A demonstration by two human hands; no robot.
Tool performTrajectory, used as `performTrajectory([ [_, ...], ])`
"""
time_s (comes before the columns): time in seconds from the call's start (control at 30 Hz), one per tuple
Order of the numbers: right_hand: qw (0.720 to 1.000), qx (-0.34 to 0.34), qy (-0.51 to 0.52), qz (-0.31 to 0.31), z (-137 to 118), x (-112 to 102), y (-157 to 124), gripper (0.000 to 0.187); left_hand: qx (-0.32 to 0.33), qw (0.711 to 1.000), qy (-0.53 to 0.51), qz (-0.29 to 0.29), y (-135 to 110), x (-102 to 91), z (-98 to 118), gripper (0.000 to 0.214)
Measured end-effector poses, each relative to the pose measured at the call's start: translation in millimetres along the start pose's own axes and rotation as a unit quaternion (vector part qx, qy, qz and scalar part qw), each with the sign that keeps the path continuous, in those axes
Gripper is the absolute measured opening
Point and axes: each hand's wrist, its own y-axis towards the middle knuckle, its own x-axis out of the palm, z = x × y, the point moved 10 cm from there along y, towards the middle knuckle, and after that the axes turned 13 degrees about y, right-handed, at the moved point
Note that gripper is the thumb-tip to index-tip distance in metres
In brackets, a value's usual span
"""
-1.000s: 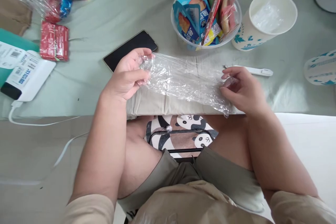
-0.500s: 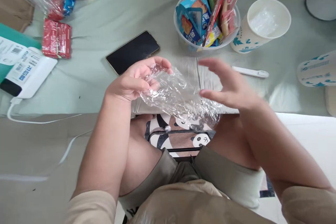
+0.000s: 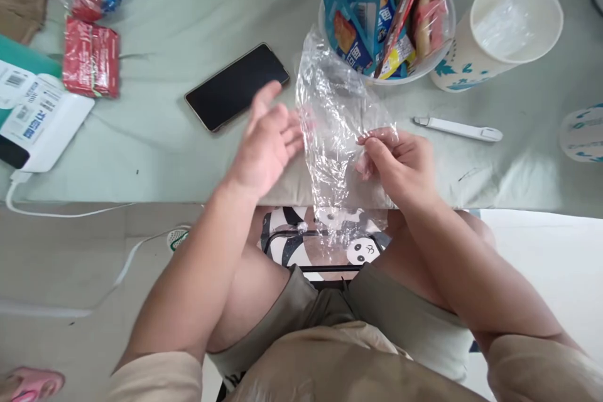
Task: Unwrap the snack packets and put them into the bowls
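Near the left edge of the desk (image 3: pixel 188 25) a white power bank (image 3: pixel 40 122) and a red packet (image 3: pixel 90 65) are seen, with a dark phone (image 3: pixel 237 85) lying flat further in. Over the front edge the left hand (image 3: pixel 266 141) is held open with its fingers spread, just beside the left side of the clear plastic film (image 3: pixel 330 113); whether the film is touched cannot be told. The film is held up on end, its top near the snack bowl (image 3: pixel 414 72) and its lower end hanging past the front edge. Its right side is pinched between thumb and fingers of the right hand (image 3: pixel 400 166). The film is judged opened out but crumpled, gripped on one side only, and not yet laid on anything. A paper cup (image 3: pixel 471 56) and a white stick (image 3: pixel 458 129) lie untouched toward the right edge
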Motion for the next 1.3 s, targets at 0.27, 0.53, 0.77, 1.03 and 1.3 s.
performTrajectory([
  [0.27, 0.999, -0.026, -0.011, -0.034, -2, 4, -1, 0.022, -0.069, 0.986, 0.107, -0.103, -14, 45.6, -11, 0.022],
  [0.53, 0.979, -0.101, 0.029, -0.172, -4, 24, 2, 0.028, -0.020, 0.983, 0.137, -0.118, -11, 21.7, -3, 0.027],
  [0.77, 0.952, -0.264, -0.021, -0.152, -26, 24, -6, 0.010, 0.096, 0.977, 0.168, -0.093, -11, 11.2, 23, 0.016],
  [1.03, 0.972, -0.210, -0.017, -0.103, -19, 12, 6, 0.023, 0.094, 0.975, 0.188, -0.066, -9, 2.1, 21, 0.022],
  [1.3, 0.981, -0.184, 0.028, -0.053, -12, -4, 14, 0.025, 0.113, 0.972, 0.203, -0.031, -7, 8.1, 23, 0.020],
])
